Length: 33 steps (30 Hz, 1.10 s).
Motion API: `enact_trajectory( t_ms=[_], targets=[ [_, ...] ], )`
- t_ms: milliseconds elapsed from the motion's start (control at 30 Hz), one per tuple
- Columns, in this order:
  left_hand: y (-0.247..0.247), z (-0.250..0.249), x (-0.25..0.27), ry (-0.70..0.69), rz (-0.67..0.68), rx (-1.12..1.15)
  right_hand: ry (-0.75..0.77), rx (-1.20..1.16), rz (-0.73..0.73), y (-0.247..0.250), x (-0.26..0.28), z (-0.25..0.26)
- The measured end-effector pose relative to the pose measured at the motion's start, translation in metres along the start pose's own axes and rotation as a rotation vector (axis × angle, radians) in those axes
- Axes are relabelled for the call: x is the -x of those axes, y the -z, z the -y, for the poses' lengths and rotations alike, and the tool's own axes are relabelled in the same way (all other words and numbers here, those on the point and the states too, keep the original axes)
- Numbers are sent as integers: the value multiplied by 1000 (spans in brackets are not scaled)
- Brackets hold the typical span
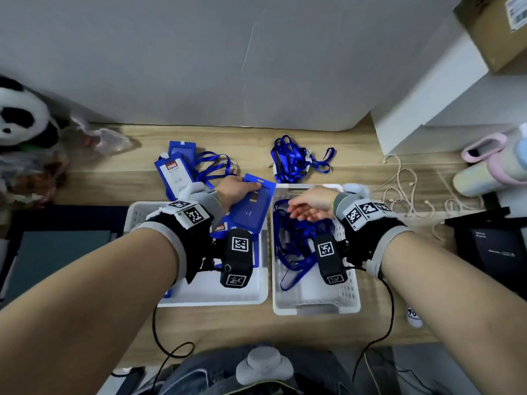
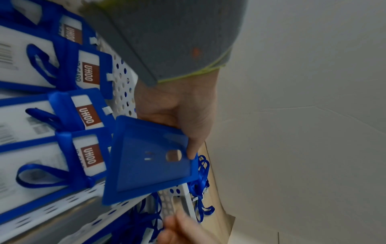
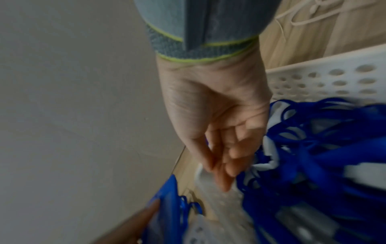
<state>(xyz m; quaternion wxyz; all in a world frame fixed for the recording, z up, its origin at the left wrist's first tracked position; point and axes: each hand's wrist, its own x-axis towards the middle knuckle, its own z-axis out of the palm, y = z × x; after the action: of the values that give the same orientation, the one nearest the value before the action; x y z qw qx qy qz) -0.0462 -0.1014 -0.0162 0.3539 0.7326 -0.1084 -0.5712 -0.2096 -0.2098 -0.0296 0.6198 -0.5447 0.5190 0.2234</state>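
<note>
My left hand (image 1: 238, 191) grips a blue badge holder (image 1: 252, 205) by its top edge, back side up, above the far right corner of the left white basket (image 1: 199, 296). In the left wrist view the thumb (image 2: 195, 145) presses the blue badge holder (image 2: 150, 161) near its slot. Several more badge holders (image 2: 83, 115) with UHOO cards lie in that basket. My right hand (image 1: 306, 209) hovers with relaxed fingers (image 3: 226, 170) over blue lanyards (image 1: 296, 243) in the right white basket (image 1: 316, 305), holding nothing.
Two badge holders (image 1: 174, 169) with lanyards and a loose lanyard bundle (image 1: 296, 159) lie on the wooden desk behind the baskets. A panda toy (image 1: 21, 115) sits far left, a beige cord (image 1: 405, 192) and a bottle (image 1: 490, 172) to the right.
</note>
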Motion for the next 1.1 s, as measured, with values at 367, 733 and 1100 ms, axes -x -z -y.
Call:
enact_trajectory(
  t_ms=[367,733,1100],
  targets=[
    [-12,15,18,3,41,-146,-129,356,-310,-15,2,-58],
    [-19,22,28,-17,54,-170,154,373,-577,-19,-7,-60],
    [-5,17,35,-61,8,-94,389,-76,-510,-12,10,-29]
  ],
)
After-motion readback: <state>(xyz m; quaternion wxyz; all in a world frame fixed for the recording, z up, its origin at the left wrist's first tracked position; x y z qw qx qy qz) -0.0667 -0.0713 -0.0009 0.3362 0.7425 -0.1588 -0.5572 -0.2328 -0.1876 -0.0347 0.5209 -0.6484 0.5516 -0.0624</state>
